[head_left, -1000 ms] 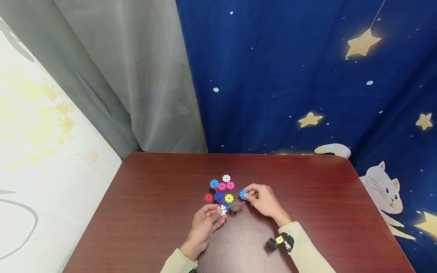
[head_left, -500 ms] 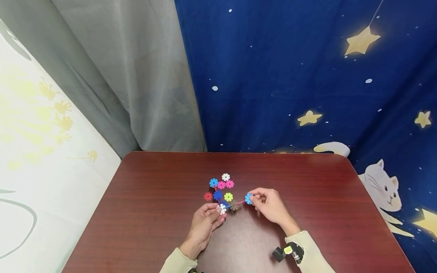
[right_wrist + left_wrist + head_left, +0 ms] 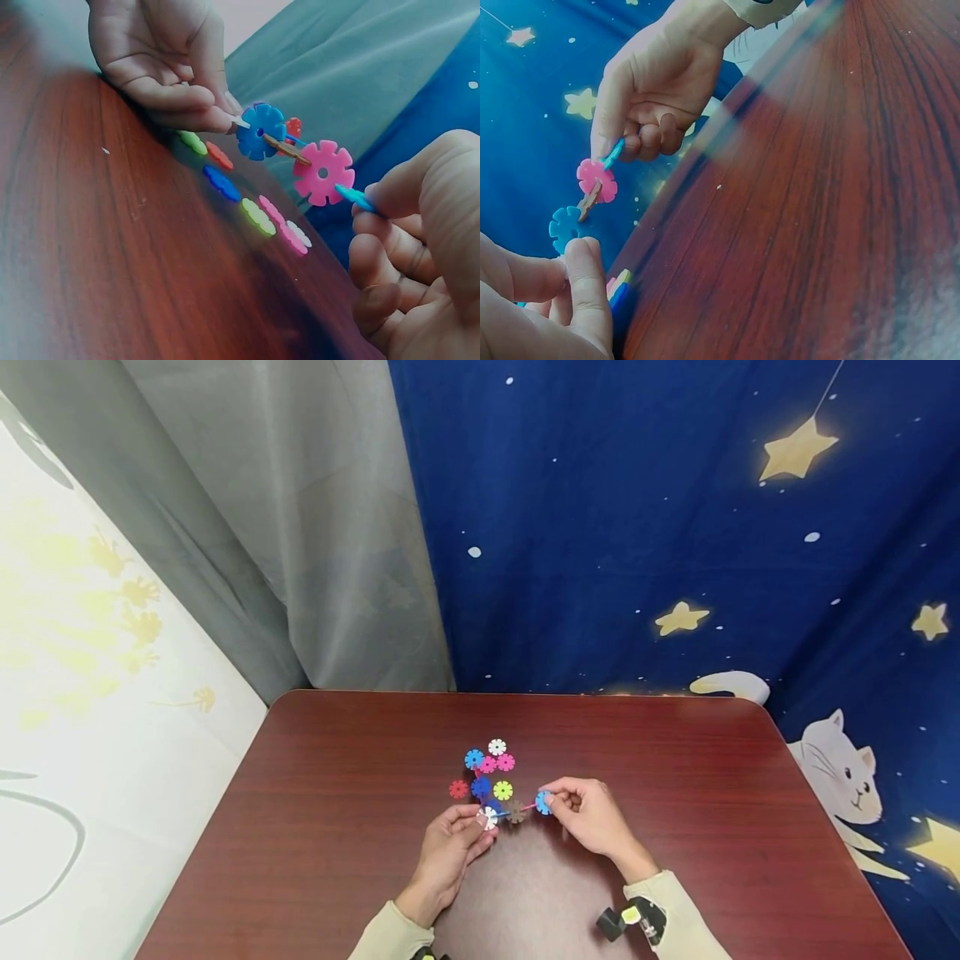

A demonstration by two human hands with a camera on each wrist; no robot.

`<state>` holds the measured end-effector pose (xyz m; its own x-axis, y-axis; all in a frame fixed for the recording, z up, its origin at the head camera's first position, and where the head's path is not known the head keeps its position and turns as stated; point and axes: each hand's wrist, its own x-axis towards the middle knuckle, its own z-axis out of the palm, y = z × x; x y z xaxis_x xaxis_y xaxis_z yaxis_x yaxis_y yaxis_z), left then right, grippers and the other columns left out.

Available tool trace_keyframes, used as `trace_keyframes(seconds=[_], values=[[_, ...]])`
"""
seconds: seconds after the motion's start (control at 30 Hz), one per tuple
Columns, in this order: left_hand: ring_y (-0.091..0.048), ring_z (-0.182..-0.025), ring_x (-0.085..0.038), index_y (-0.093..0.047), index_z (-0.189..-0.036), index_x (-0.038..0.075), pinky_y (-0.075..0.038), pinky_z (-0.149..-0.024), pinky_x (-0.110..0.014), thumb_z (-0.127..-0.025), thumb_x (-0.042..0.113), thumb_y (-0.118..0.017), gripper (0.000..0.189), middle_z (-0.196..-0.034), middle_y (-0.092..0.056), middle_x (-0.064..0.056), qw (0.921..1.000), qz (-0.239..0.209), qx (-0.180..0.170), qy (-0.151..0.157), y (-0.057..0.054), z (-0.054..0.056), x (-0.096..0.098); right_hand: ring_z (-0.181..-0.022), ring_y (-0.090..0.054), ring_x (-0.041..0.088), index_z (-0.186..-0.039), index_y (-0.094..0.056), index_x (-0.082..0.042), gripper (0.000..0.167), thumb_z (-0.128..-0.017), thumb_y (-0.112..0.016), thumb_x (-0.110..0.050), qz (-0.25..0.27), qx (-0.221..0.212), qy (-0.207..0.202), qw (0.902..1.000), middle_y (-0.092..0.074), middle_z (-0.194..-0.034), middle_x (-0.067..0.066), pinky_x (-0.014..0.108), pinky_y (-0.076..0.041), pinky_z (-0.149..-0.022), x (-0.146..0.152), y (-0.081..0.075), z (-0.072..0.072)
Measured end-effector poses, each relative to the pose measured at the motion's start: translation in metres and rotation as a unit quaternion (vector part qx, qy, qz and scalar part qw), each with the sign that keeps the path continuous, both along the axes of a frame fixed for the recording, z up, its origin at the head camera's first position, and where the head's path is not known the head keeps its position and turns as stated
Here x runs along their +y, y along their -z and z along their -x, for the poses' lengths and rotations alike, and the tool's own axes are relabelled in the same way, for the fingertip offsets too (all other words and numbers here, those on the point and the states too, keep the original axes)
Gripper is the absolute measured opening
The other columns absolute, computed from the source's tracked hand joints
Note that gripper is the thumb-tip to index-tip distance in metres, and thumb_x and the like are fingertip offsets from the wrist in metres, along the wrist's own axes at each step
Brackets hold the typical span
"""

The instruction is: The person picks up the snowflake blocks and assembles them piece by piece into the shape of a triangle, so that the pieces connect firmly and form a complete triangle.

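My left hand [image 3: 453, 852] pinches a white notched snowflake disc [image 3: 489, 818], one end of a chain of interlocking plastic discs. From it the chain runs through a blue disc [image 3: 261, 132], a brown disc [image 3: 516, 812] and a pink disc [image 3: 324, 172]. My right hand [image 3: 592, 814] pinches a light blue disc [image 3: 543, 802] at the pink disc's rim; in the right wrist view the two meet edge to edge, set crosswise. How deep their notches sit I cannot tell. More discs lead away behind the left fingers, partly hidden.
Loose discs lie on the dark red wooden table [image 3: 337, 827] beyond the hands: a red one [image 3: 458, 789], a yellow-green one [image 3: 502, 790], pink ones [image 3: 506, 762] and a white one [image 3: 497, 747]. A blue curtain [image 3: 570, 527] hangs behind the table.
My right hand has shifted right and nearer the person with the light blue disc, from above the pink disc to its outer end. The left hand stays almost still.
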<state>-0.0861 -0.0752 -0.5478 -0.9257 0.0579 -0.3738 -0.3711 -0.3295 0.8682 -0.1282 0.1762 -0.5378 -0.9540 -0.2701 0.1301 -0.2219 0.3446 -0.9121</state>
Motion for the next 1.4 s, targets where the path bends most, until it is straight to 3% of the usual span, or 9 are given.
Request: trace_keyframes(seconds=[0.13, 0.37, 0.6, 0.73, 0.87, 1.0, 1.1, 1.23, 1.4], values=[[-0.079, -0.087, -0.018, -0.058, -0.125, -0.011, -0.066, -0.082, -0.028, -0.102, -0.002, -0.065, 0.026, -0.097, -0.075, -0.007, 0.9999, 0.006, 0.004, -0.011, 0.001, 0.0, 0.001, -0.049, -0.056, 0.005, -0.103, -0.08, -0.01, 0.008, -0.098, -0.074, -0.008, 0.001, 0.013, 0.016, 0.9998, -0.073, -0.075, 0.012, 0.024, -0.049, -0.043, -0.005, 0.003, -0.001], [-0.079, -0.085, -0.019, -0.059, -0.119, -0.014, -0.067, -0.081, -0.029, -0.099, -0.006, -0.064, 0.022, -0.093, -0.074, -0.007, 0.9991, 0.017, 0.021, -0.031, 0.0, -0.001, 0.006, -0.046, -0.057, 0.009, -0.102, -0.078, -0.008, 0.007, -0.098, -0.073, -0.006, 0.019, 0.023, 0.011, 0.9995, -0.072, -0.074, 0.012, 0.025, -0.05, -0.041, -0.012, 0.005, -0.004], [-0.079, -0.083, -0.02, -0.061, -0.116, -0.015, -0.067, -0.082, -0.032, -0.097, -0.007, -0.067, 0.021, -0.09, -0.071, -0.008, 0.998, 0.024, 0.021, -0.054, 0.002, 0.001, 0.008, -0.054, -0.052, -0.001, -0.098, -0.078, -0.007, 0.006, -0.096, -0.075, -0.003, 0.014, 0.044, 0.014, 0.9988, -0.067, -0.07, 0.007, 0.021, -0.048, -0.045, -0.015, 0.01, -0.002], [-0.078, -0.084, -0.019, -0.06, -0.12, -0.014, -0.067, -0.082, -0.029, -0.099, -0.007, -0.064, 0.022, -0.094, -0.071, -0.009, 0.9979, 0.021, 0.016, -0.058, 0.002, 0.001, 0.007, -0.054, -0.054, -0.001, -0.097, -0.079, -0.012, 0.007, -0.096, -0.076, -0.006, 0.003, 0.042, 0.013, 0.999, -0.067, -0.069, -0.001, 0.021, -0.048, -0.046, -0.015, 0.011, -0.001], [-0.078, -0.086, -0.018, -0.058, -0.123, -0.011, -0.066, -0.082, -0.028, -0.101, -0.007, -0.062, 0.024, -0.096, -0.071, -0.008, 0.9983, 0.011, 0.009, -0.056, 0.003, 0.001, 0.004, -0.048, -0.058, 0.007, -0.097, -0.08, -0.012, 0.008, -0.1, -0.074, -0.013, -0.008, 0.046, -0.001, 0.9989, -0.067, -0.064, 0.0, 0.023, -0.05, -0.044, -0.013, 0.012, 0.003], [-0.079, -0.087, -0.018, -0.056, -0.126, -0.009, -0.066, -0.083, -0.028, -0.101, -0.005, -0.063, 0.026, -0.095, -0.068, -0.006, 0.9986, 0.001, 0.002, -0.053, 0.004, 0.001, 0.002, -0.047, -0.062, 0.021, -0.102, -0.081, -0.008, 0.023, -0.108, -0.064, -0.022, -0.015, 0.035, -0.001, 0.9993, -0.066, -0.063, 0.005, 0.027, -0.053, -0.045, -0.011, 0.01, 0.015], [-0.079, -0.087, -0.018, -0.055, -0.127, -0.009, -0.066, -0.083, -0.028, -0.102, -0.004, -0.062, 0.026, -0.095, -0.067, -0.005, 0.9983, -0.006, 0.002, -0.059, 0.004, 0.001, 0.0, -0.053, -0.065, 0.018, -0.106, -0.081, -0.008, 0.026, -0.11, -0.06, -0.023, -0.039, 0.033, 0.007, 0.9987, -0.071, -0.07, 0.001, 0.026, -0.055, -0.051, -0.014, 0.008, 0.03], [-0.078, -0.088, -0.018, -0.055, -0.127, -0.009, -0.066, -0.084, -0.028, -0.103, -0.005, -0.061, 0.025, -0.095, -0.067, -0.005, 0.998, -0.015, 0.003, -0.062, 0.004, 0.002, -0.002, -0.066, -0.066, 0.005, -0.112, -0.08, -0.01, 0.017, -0.104, -0.069, -0.021, -0.096, 0.047, 0.007, 0.9942, -0.076, -0.084, -0.005, 0.023, -0.056, -0.06, -0.021, 0.011, 0.054], [-0.078, -0.088, -0.018, -0.056, -0.126, -0.008, -0.066, -0.084, -0.028, -0.103, -0.004, -0.062, 0.024, -0.097, -0.068, -0.006, 0.9983, -0.016, 0.002, -0.056, 0.004, 0.002, -0.002, -0.073, -0.062, 0.003, -0.117, -0.079, -0.011, 0.025, -0.096, -0.08, -0.024, -0.171, 0.07, -0.008, 0.9827, -0.073, -0.094, -0.004, 0.026, -0.054, -0.072, -0.033, 0.014, 0.079]])
